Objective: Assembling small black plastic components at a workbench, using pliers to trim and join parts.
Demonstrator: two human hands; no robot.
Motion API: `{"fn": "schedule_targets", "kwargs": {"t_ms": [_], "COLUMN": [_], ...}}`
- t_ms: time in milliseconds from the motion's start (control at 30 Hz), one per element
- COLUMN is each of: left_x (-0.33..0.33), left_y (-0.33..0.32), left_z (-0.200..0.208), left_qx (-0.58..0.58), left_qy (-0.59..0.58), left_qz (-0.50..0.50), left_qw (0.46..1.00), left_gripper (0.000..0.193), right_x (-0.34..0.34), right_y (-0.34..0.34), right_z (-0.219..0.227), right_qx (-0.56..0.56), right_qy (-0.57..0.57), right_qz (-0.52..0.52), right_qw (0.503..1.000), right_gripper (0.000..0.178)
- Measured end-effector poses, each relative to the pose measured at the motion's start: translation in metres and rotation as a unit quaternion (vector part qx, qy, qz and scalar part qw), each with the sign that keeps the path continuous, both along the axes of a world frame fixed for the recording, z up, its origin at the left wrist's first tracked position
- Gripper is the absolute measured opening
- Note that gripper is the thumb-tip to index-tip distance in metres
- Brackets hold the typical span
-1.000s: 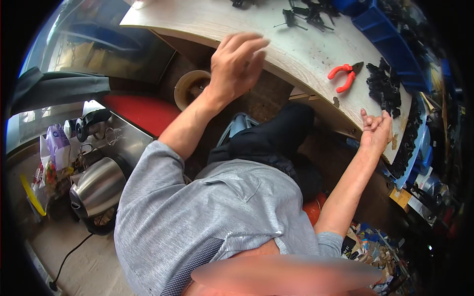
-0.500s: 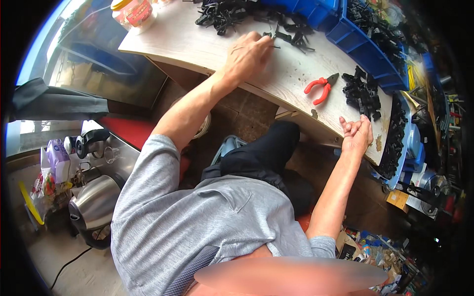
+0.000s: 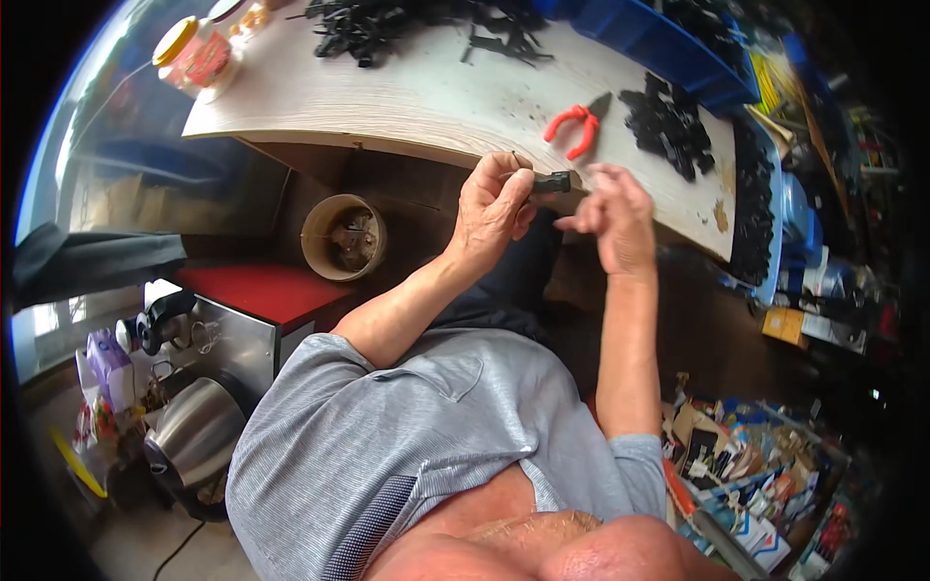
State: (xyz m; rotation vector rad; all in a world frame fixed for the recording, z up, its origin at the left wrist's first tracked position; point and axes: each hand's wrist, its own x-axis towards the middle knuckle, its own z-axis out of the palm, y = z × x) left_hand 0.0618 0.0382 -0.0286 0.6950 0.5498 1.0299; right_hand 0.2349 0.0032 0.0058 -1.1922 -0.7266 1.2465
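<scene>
My left hand (image 3: 492, 211) is closed, pinching a small black plastic part (image 3: 552, 182) between thumb and fingers just off the table's front edge. The part's end juts out to the right. My right hand (image 3: 622, 221) is close to that end, a gap apart from it, its fingers bent and spread with nothing visible in them; they are somewhat blurred. Beyond the hands, pliers (image 3: 578, 124) with red handles lie on the pale table (image 3: 436, 107). A pile of black parts (image 3: 668, 126) is right of the pliers; another black heap (image 3: 363, 34) lies at the far left.
Blue bins (image 3: 668, 44) with black pieces line the table's back right. A jar (image 3: 199, 60) stands at its left end. Below the table is a round bucket (image 3: 344, 237); a red-topped cabinet (image 3: 257, 290) and a metal kettle (image 3: 199, 431) are at left. Clutter (image 3: 756, 474) fills the lower right.
My left hand has come from the far heap back toward me, now with a black part in it. My right hand has moved left from the table's right edge to meet it. The view has shifted.
</scene>
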Motion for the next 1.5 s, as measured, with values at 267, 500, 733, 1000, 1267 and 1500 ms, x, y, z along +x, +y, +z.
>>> {"fn": "schedule_targets", "kwargs": {"t_ms": [267,500,733,1000,1267,1500], "left_x": [0.045,0.062,0.073,0.076,0.083,0.062], "left_y": [-0.017,-0.032,-0.028,-0.013,-0.027,-0.015], "left_z": [-0.032,-0.028,-0.024,-0.034,-0.068,-0.063], "left_qx": [-0.025,0.031,0.012,-0.152,-0.349,-0.188], "left_qy": [0.017,0.091,0.123,0.124,0.130,0.114], "left_qz": [-0.004,-0.069,-0.107,-0.171,-0.159,-0.174], "left_qw": [1.000,0.993,0.987,0.965,0.914,0.960], "left_gripper": [0.012,0.027,0.026,0.006,0.013,0.014], "right_x": [0.010,0.016,0.029,0.022,0.003,0.009], "right_y": [-0.029,-0.040,-0.045,-0.047,-0.056,-0.047], "right_z": [-0.036,-0.037,-0.037,-0.043,-0.080,-0.080], "right_qx": [-0.003,-0.011,-0.036,-0.075,-0.123,-0.089], "right_qy": [0.008,0.029,0.028,0.038,0.012,0.038], "right_qz": [-0.012,-0.029,-0.020,-0.050,-0.102,-0.074], "right_qw": [1.000,0.999,0.999,0.995,0.987,0.993], "right_gripper": [0.011,0.009,0.007,0.010,0.014,0.018]}}
